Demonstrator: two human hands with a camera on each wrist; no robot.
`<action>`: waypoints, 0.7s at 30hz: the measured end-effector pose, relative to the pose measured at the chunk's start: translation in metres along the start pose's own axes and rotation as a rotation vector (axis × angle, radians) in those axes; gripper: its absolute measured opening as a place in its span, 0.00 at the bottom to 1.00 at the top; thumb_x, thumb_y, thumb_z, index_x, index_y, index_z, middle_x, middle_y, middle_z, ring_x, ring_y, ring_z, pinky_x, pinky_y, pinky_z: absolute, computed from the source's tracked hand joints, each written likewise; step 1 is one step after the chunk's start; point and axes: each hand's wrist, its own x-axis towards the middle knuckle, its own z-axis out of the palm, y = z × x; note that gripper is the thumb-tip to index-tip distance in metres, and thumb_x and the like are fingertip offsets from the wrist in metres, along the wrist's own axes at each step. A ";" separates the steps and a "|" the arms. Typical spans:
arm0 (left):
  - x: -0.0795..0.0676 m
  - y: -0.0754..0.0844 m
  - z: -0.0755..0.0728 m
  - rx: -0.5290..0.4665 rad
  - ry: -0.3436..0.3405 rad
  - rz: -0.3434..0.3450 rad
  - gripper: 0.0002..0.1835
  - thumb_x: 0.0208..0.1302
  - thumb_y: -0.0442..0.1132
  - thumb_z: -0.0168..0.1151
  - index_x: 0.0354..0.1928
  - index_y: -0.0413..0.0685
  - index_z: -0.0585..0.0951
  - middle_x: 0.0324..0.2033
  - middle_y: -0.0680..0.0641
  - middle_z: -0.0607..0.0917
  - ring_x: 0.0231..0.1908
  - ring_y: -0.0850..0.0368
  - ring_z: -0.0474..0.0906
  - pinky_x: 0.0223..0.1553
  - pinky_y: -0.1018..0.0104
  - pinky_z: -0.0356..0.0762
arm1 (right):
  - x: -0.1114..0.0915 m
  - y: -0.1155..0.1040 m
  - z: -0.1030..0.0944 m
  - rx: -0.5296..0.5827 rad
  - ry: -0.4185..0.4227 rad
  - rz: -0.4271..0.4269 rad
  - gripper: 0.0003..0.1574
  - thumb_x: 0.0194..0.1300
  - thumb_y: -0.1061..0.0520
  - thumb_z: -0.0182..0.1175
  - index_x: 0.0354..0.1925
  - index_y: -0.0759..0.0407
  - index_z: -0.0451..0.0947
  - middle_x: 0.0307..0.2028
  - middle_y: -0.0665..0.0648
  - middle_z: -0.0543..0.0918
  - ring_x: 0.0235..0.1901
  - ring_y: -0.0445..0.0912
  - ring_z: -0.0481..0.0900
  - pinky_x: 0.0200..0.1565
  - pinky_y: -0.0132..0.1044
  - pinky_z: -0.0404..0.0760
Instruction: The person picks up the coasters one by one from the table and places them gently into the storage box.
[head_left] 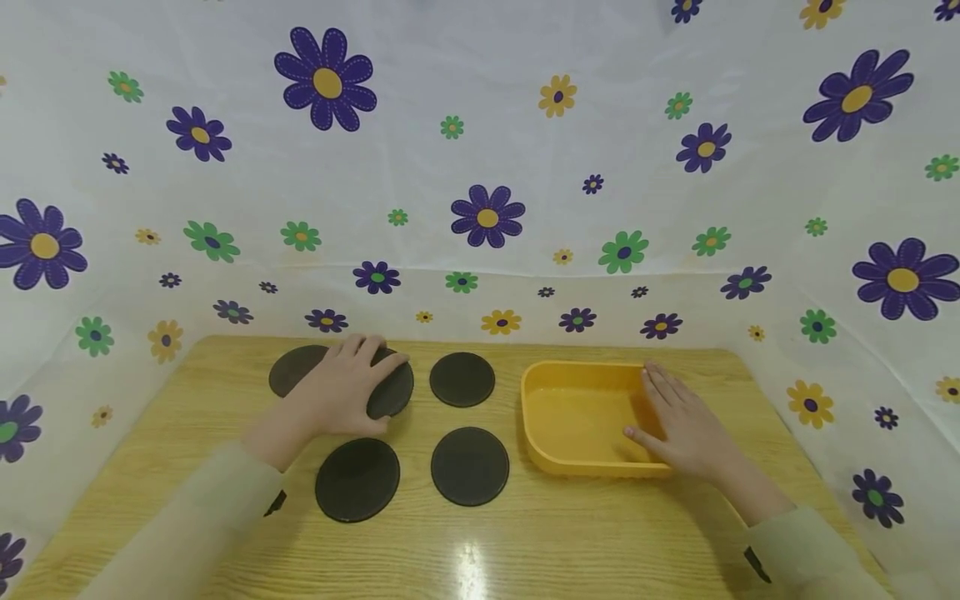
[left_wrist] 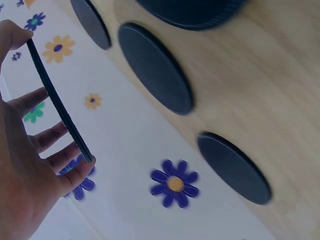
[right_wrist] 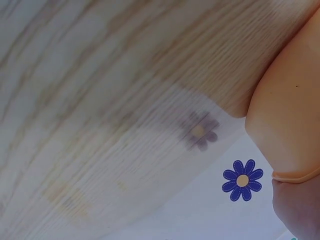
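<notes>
My left hand (head_left: 341, 396) grips a black round coaster (head_left: 396, 390) by its edge, thumb on one side and fingertips on the other. The left wrist view shows that coaster (left_wrist: 60, 102) edge-on, raised off the table. My right hand (head_left: 686, 429) rests on the right side of a yellow rectangular tray (head_left: 547, 458), its fingers straight along the rim and the thumb reaching inside. In the right wrist view, the tray's wall (right_wrist: 290, 95) appears with part of a finger (right_wrist: 295, 205) at its rim.
More black coasters lie flat on the wooden table (head_left: 555, 542): a back-left coaster (head_left: 295, 369) partly behind my left hand, a back-middle coaster (head_left: 462, 379), a front-left coaster (head_left: 357, 480) and a front-middle coaster (head_left: 470, 467). A flowered white cloth (head_left: 420, 167) surrounds the table's back and sides.
</notes>
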 end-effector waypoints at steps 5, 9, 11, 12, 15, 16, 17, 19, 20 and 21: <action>0.024 0.018 -0.004 -0.022 -0.001 0.049 0.46 0.49 0.60 0.73 0.72 0.53 0.76 0.64 0.36 0.74 0.62 0.35 0.71 0.60 0.36 0.77 | 0.000 0.000 0.000 0.003 0.005 -0.003 0.62 0.76 0.32 0.56 0.81 0.76 0.48 0.83 0.75 0.49 0.83 0.68 0.49 0.83 0.38 0.29; 0.044 0.036 -0.007 -0.009 -0.011 0.089 0.46 0.49 0.61 0.74 0.73 0.55 0.75 0.64 0.37 0.75 0.63 0.36 0.71 0.62 0.38 0.76 | -0.001 -0.001 -0.002 0.009 0.000 -0.002 0.62 0.76 0.32 0.55 0.81 0.76 0.48 0.83 0.74 0.48 0.83 0.68 0.48 0.83 0.39 0.28; 0.054 0.046 -0.008 0.006 -0.029 0.104 0.46 0.50 0.61 0.73 0.74 0.56 0.75 0.65 0.37 0.75 0.63 0.36 0.72 0.64 0.38 0.76 | 0.000 -0.001 -0.002 0.007 -0.010 0.000 0.62 0.76 0.32 0.54 0.81 0.76 0.47 0.83 0.74 0.47 0.83 0.68 0.47 0.83 0.41 0.30; 0.060 0.051 -0.008 0.013 -0.043 0.110 0.46 0.51 0.62 0.73 0.74 0.56 0.74 0.66 0.37 0.74 0.64 0.36 0.71 0.65 0.38 0.75 | 0.000 -0.001 -0.003 0.005 -0.013 0.001 0.62 0.76 0.32 0.54 0.81 0.76 0.47 0.83 0.74 0.47 0.83 0.68 0.47 0.84 0.41 0.30; 0.075 0.065 -0.007 0.030 -0.087 0.123 0.47 0.54 0.64 0.71 0.76 0.58 0.72 0.69 0.38 0.73 0.66 0.37 0.70 0.68 0.39 0.73 | 0.000 -0.001 -0.002 -0.003 -0.017 0.002 0.62 0.76 0.32 0.54 0.81 0.76 0.48 0.83 0.75 0.48 0.83 0.68 0.48 0.83 0.40 0.29; 0.080 0.070 -0.007 0.035 -0.099 0.130 0.47 0.54 0.64 0.71 0.76 0.58 0.72 0.69 0.38 0.72 0.67 0.37 0.69 0.68 0.39 0.73 | 0.000 -0.001 -0.002 -0.004 -0.018 0.002 0.62 0.76 0.32 0.54 0.81 0.76 0.48 0.83 0.75 0.48 0.83 0.68 0.48 0.83 0.40 0.29; 0.085 0.075 -0.007 0.037 -0.112 0.137 0.47 0.55 0.65 0.71 0.77 0.58 0.71 0.70 0.38 0.72 0.67 0.38 0.69 0.69 0.40 0.72 | 0.000 -0.001 -0.002 -0.005 -0.018 0.003 0.62 0.76 0.32 0.54 0.81 0.76 0.48 0.83 0.75 0.49 0.83 0.68 0.48 0.83 0.40 0.29; 0.093 0.084 -0.006 0.036 -0.123 0.154 0.48 0.55 0.65 0.71 0.77 0.59 0.70 0.70 0.38 0.71 0.68 0.38 0.68 0.69 0.41 0.72 | 0.000 -0.001 -0.002 0.000 -0.019 0.006 0.62 0.76 0.32 0.55 0.81 0.76 0.48 0.83 0.75 0.49 0.83 0.68 0.48 0.83 0.41 0.30; 0.098 0.089 -0.006 0.033 -0.127 0.165 0.48 0.56 0.66 0.71 0.77 0.59 0.70 0.71 0.38 0.71 0.68 0.39 0.68 0.68 0.42 0.72 | 0.000 -0.001 -0.002 0.002 -0.019 0.008 0.62 0.76 0.32 0.55 0.81 0.76 0.48 0.83 0.75 0.49 0.83 0.69 0.48 0.84 0.42 0.31; 0.101 0.094 -0.006 0.032 -0.126 0.177 0.48 0.56 0.66 0.71 0.78 0.59 0.70 0.71 0.39 0.71 0.68 0.39 0.68 0.68 0.42 0.72 | 0.000 -0.001 -0.002 0.006 -0.020 0.010 0.62 0.76 0.32 0.55 0.81 0.76 0.48 0.83 0.75 0.49 0.83 0.69 0.48 0.84 0.43 0.31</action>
